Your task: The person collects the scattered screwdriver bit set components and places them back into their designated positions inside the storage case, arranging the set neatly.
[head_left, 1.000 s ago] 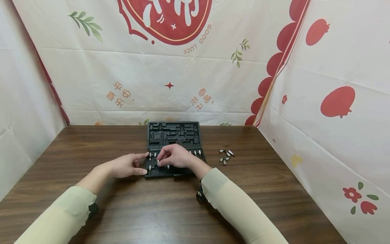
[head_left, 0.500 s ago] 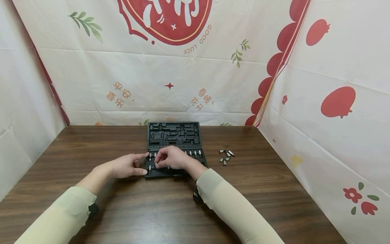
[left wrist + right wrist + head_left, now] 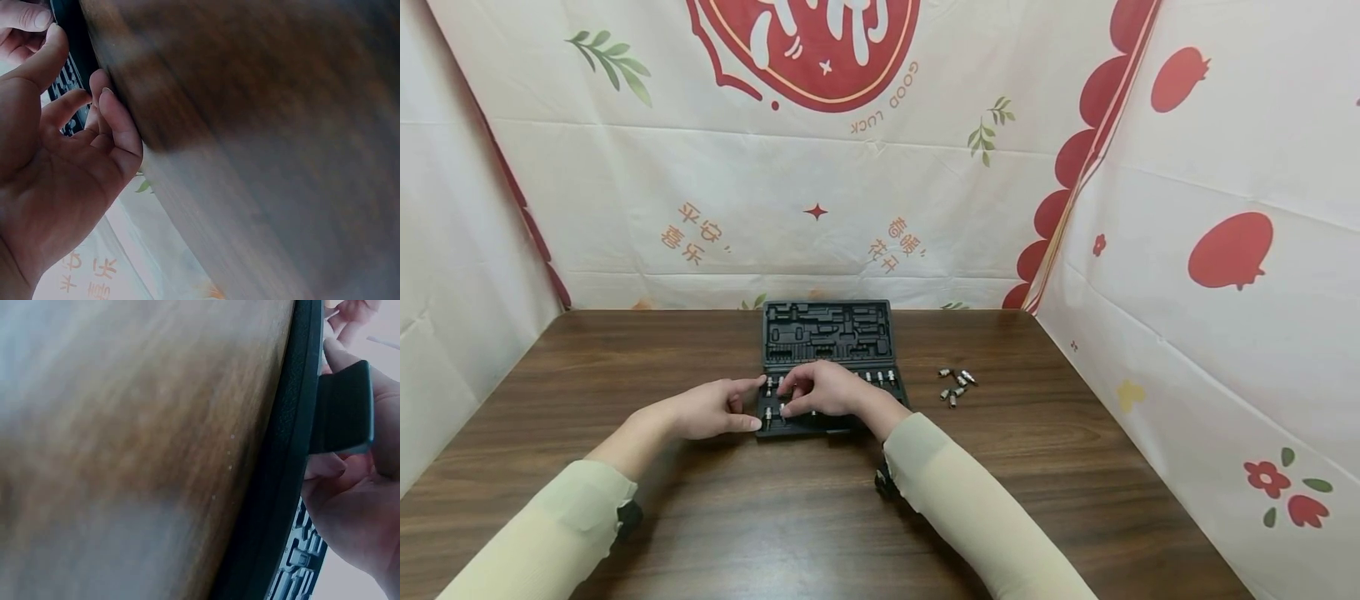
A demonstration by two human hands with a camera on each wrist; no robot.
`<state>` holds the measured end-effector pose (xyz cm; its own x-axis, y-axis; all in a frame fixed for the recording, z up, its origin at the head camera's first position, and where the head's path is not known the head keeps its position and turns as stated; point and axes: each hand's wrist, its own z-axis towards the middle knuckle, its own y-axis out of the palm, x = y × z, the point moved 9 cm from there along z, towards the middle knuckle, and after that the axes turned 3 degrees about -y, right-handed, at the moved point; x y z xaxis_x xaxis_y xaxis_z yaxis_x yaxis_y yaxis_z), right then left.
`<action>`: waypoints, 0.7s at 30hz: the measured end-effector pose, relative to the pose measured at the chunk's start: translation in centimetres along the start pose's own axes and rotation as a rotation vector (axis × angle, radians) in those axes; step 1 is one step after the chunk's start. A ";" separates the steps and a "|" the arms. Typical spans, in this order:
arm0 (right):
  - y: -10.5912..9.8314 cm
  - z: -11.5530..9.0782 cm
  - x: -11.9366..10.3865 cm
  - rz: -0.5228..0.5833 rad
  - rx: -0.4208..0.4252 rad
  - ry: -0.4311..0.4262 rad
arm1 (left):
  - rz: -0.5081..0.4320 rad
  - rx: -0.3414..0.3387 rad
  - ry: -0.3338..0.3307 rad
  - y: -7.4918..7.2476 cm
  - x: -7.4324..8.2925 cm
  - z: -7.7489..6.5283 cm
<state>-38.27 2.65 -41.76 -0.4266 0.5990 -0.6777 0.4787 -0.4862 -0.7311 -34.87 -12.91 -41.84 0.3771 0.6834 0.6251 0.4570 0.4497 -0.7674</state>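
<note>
An open black socket case (image 3: 829,332) lies on the table, its lid leaning back and showing moulded recesses. My left hand (image 3: 707,408) rests at its left side, index finger at the upper corner and thumb at the lower one. In the left wrist view, its other fingers (image 3: 119,119) bend loosely beside the case's edge. My right hand (image 3: 837,388) is over the lower tray. Its thumb touches a small silver socket (image 3: 782,411) in the tray, while the index finger stands apart above it. The palm hides the tray's middle.
Several loose sockets (image 3: 953,400) lie on the table right of the case. More sockets (image 3: 881,377) sit in the tray's back row. A latch tab (image 3: 344,412) juts from the case's front edge. A printed cloth (image 3: 880,167) hangs behind the table.
My right hand has moved slightly left and toward the front of the tray with the socket. Its index finger has lifted away from the thumb. The left hand has kept its place.
</note>
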 end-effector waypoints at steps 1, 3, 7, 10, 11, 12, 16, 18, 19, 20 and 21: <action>-0.1 0.0 0.0 -0.008 -0.003 -0.003 | -0.008 -0.002 -0.026 0.0 0.2 0.0; -0.1 0.0 0.0 -0.021 -0.007 -0.004 | -0.006 0.002 -0.041 0.1 0.3 0.0; -0.1 0.0 0.2 -0.041 -0.008 0.013 | 0.000 0.008 -0.037 0.2 -0.2 0.2; 0.0 0.2 0.4 -0.053 -0.004 0.034 | -0.005 0.007 -0.040 0.2 -0.4 0.3; 0.0 0.2 0.4 -0.059 -0.001 0.038 | -0.009 0.007 -0.041 0.2 -0.4 0.2; 0.0 0.3 0.5 -0.067 0.001 0.042 | -0.008 0.007 -0.042 0.3 -0.4 0.2; 0.1 0.4 0.5 -0.095 0.001 0.053 | -0.013 0.004 -0.046 0.2 0.3 0.0; 0.2 0.4 0.4 -0.105 -0.003 0.053 | -0.011 0.004 -0.044 0.2 0.3 0.0; 0.2 0.4 0.4 -0.108 -0.006 0.052 | -0.009 0.005 -0.043 0.2 0.3 0.0; 0.2 0.4 0.3 -0.112 -0.008 0.052 | -0.007 0.005 -0.042 0.2 0.3 0.0; 0.3 0.4 0.3 -0.115 -0.010 0.051 | -0.005 0.006 -0.041 0.2 0.4 0.0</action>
<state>-38.57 2.47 -42.18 -0.4396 0.6823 -0.5841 0.4362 -0.4063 -0.8029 -34.63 -12.61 -41.75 0.3412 0.7042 0.6226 0.4542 0.4564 -0.7651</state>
